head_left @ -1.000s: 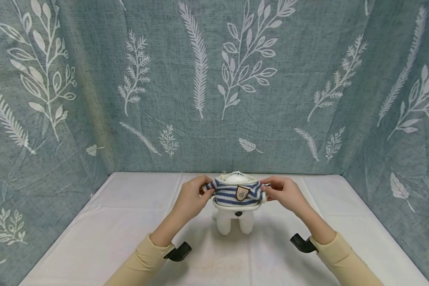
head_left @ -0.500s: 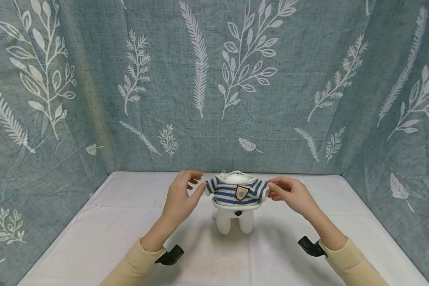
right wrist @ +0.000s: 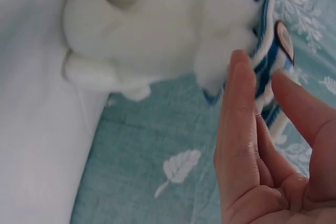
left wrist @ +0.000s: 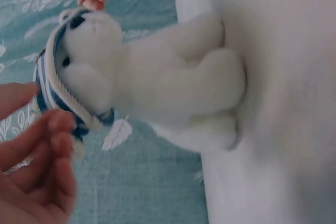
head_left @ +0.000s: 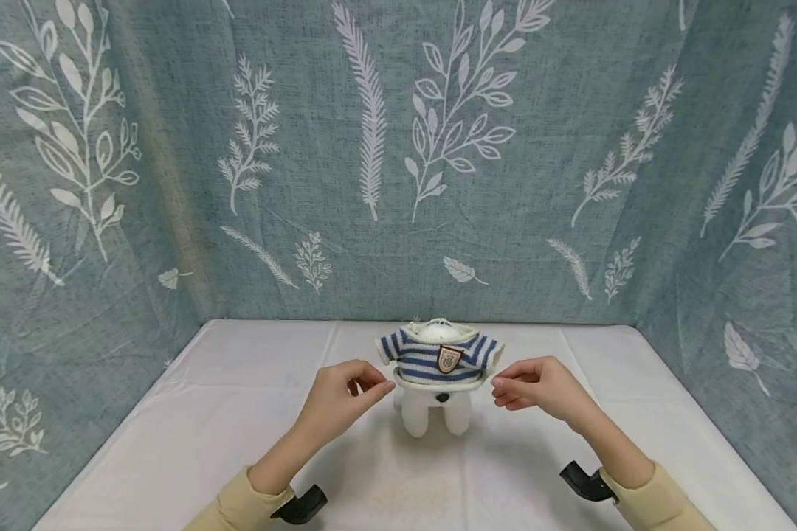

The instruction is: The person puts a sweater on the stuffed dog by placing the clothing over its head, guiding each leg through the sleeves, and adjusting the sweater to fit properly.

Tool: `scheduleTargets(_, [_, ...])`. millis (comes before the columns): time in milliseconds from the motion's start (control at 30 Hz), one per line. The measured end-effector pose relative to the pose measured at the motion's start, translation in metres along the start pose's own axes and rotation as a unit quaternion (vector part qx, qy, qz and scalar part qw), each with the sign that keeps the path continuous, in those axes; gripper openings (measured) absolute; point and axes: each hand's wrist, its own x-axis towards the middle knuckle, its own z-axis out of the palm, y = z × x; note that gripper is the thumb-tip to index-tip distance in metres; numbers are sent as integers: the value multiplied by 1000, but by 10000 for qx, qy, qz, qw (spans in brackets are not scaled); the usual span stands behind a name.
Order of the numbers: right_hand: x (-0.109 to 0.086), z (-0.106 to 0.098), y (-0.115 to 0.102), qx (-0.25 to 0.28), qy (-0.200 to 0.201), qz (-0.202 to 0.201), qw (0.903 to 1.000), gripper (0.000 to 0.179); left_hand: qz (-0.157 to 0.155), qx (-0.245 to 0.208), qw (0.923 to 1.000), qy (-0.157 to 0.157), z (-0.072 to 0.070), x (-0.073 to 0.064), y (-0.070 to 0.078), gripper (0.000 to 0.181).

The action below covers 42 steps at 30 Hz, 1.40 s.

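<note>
A white plush dog (left wrist: 157, 77) sits upright on the white table. Pulled down over the top of its head is a small blue-and-white striped knit sweater (head_left: 432, 358) with a shield-shaped badge (head_left: 449, 359). Its short sleeves stick out to both sides, and white plush shows through the neck hole. The dark nose (head_left: 442, 397) is just below the hem. My left hand (head_left: 342, 394) is at the sweater's left lower side, thumb and fingers apart in the left wrist view. On the other side, my right hand (head_left: 544, 387) hovers by the hem, fingers extended and holding nothing.
A white cloth covers the table (head_left: 252, 413). Blue-green curtains (head_left: 292, 147) with white leaf prints hang behind it and at both sides. Black camera mounts (head_left: 302, 505) sit on both wrists.
Both hands held the sleeves a second ago. The left let go first, then the right, and both moved down toward the hem. The sleeves now spread freely; the dog stays put.
</note>
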Motion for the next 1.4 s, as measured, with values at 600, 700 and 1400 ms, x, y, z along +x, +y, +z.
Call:
scheduleTargets(600, [15, 24, 3, 890, 109, 481, 9948, 42, -3022, -2685, 9024, -1493, 19, 12, -4, 40])
scheduleTargets(700, [15, 26, 2, 1142, 114, 506, 9921, 34, -3258, -3299, 8710, -1625, 20, 12, -6, 33])
scheduleTargets(1400, [7, 22, 14, 850, -272, 105, 9960, 28, -3106, -4239, 8321, -1773, 20, 5, -11, 9])
